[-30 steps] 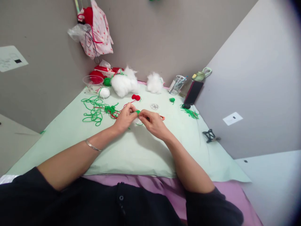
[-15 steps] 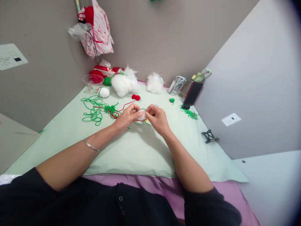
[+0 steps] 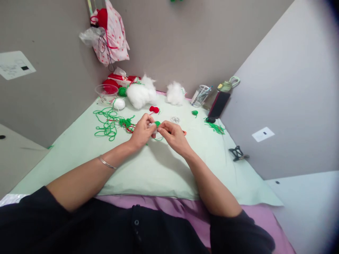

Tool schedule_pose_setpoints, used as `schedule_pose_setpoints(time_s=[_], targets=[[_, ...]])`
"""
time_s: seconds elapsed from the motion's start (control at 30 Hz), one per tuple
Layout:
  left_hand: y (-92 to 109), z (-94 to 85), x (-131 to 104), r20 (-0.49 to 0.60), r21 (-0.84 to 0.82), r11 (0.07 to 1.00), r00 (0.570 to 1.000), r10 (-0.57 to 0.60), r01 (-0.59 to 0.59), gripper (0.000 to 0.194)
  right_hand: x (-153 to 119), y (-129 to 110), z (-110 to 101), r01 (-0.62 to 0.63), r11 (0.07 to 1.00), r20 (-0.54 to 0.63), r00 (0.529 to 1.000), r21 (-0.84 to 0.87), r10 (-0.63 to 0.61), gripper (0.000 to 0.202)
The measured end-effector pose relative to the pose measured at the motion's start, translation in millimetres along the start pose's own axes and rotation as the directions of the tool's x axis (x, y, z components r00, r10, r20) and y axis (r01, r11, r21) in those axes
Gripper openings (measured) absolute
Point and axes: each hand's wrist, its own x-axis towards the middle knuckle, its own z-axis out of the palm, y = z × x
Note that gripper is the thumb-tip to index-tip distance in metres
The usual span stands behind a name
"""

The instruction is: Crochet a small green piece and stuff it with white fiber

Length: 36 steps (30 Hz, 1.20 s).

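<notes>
My left hand (image 3: 143,132) is closed around a small green crochet piece (image 3: 157,123) with a white part at its near side. Whether that white part is stuffing or yarn I cannot tell. My right hand (image 3: 172,136) pinches the right side of the same piece, fingertips together. Green yarn trails on the cloth under both hands. Just beyond them lie a red crochet piece (image 3: 154,109) and a clear round dish (image 3: 175,120) of small items. A small orange object (image 3: 184,133) shows beside my right hand.
Tangled green yarn (image 3: 106,123) lies left, near a clear tub (image 3: 106,94) and white yarn ball (image 3: 119,104). Fluffy stuffing (image 3: 141,93) sits at the back. On the right are a cup (image 3: 201,96), a phone (image 3: 219,105), green strands (image 3: 216,128) and a black clip (image 3: 237,153).
The piece has turned between my hands, so more green shows and less white. Both hands shifted slightly left, uncovering the clear dish and the orange object.
</notes>
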Motion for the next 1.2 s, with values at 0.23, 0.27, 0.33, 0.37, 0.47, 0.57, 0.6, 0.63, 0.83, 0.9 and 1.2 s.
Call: schedule_pose_setpoints(time_s=[0.23, 0.27, 0.33, 0.37, 0.47, 0.57, 0.6, 0.63, 0.83, 0.9, 1.2], targets=[[4, 3.1, -4, 0.085, -0.058, 0.998, 0.996, 0.035, -0.030, 0.034, 9, 21, -5, -0.088, 0.994, -0.130, 0.987, 0.066, 0.096, 0.031], [5, 2.6, -4, 0.105, -0.067, 0.997, 0.994, 0.031, -0.024, 0.033, 9, 22, -7, -0.085, 0.995, -0.150, 0.984, 0.055, 0.093, 0.033], [8, 1.1, -4, 0.141, -0.082, 0.997, 0.990, 0.018, -0.006, 0.032, 10, 22, -11, -0.081, 0.996, -0.181, 0.980, 0.036, 0.086, 0.036], [9, 0.2, -3, 0.152, -0.084, 0.996, 0.988, 0.011, 0.002, 0.033, 10, 21, -12, -0.078, 0.996, -0.185, 0.979, 0.034, 0.083, 0.036], [9, -1.9, -1, 0.128, -0.062, 0.998, 0.992, 0.003, 0.005, 0.033, 8, 17, -13, -0.060, 0.998, -0.157, 0.986, 0.022, 0.062, 0.032], [8, -2.3, 0, 0.061, -0.014, 1.000, 0.998, 0.004, -0.003, 0.030, 4, 10, -10, -0.036, 0.999, -0.074, 0.997, 0.005, 0.037, 0.025], [7, -2.0, 0, 0.036, 0.002, 1.000, 0.999, 0.006, -0.006, 0.028, 3, 8, -8, -0.025, 1.000, -0.042, 0.999, -0.001, 0.025, 0.023], [6, -1.6, 0, 0.012, 0.015, 1.000, 1.000, 0.008, -0.009, 0.027, 2, 7, -7, -0.013, 1.000, -0.016, 1.000, -0.010, 0.013, 0.020], [4, -0.2, 1, -0.024, 0.022, 1.000, 1.000, 0.002, -0.001, 0.027, 4, 11, -1, -0.054, 0.995, -0.039, 0.998, -0.088, 0.051, 0.018], [5, -0.6, 1, 0.027, -0.011, 1.000, 0.999, -0.018, 0.019, 0.026, 7, 17, -2, -0.080, 0.991, -0.105, 0.992, -0.106, 0.069, 0.019], [7, -3.4, 2, 0.109, -0.084, 0.995, 0.993, -0.041, 0.050, 0.034, 9, 24, -8, -0.077, 0.985, -0.179, 0.983, -0.157, 0.049, 0.023]])
